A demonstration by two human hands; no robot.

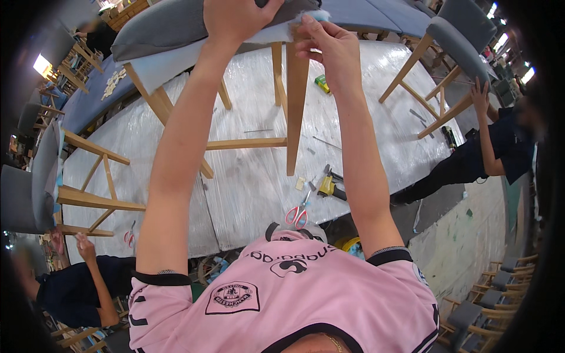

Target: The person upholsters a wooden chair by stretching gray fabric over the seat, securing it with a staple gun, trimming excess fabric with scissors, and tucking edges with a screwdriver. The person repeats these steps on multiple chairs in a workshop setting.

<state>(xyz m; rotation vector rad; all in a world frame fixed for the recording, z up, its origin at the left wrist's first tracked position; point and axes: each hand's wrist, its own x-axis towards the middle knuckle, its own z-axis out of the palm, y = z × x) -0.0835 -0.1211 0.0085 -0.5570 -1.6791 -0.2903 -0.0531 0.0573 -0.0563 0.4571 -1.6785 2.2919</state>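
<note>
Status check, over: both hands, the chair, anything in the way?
Left hand against grey upholstery, fingertips unclear. Right hand pinching white padding at chair corner. Scissors and yellow-black tool on table, apart from both hands.

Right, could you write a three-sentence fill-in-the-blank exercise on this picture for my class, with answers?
1. The hand pinching pale blue padding is the person's ____ one.
2. The upholstered chair in hand has legs made of ____.
3. The scissors beside the yellow-and-black staple gun have ____ and white handles.
Missing words: right; wood; red.
</note>
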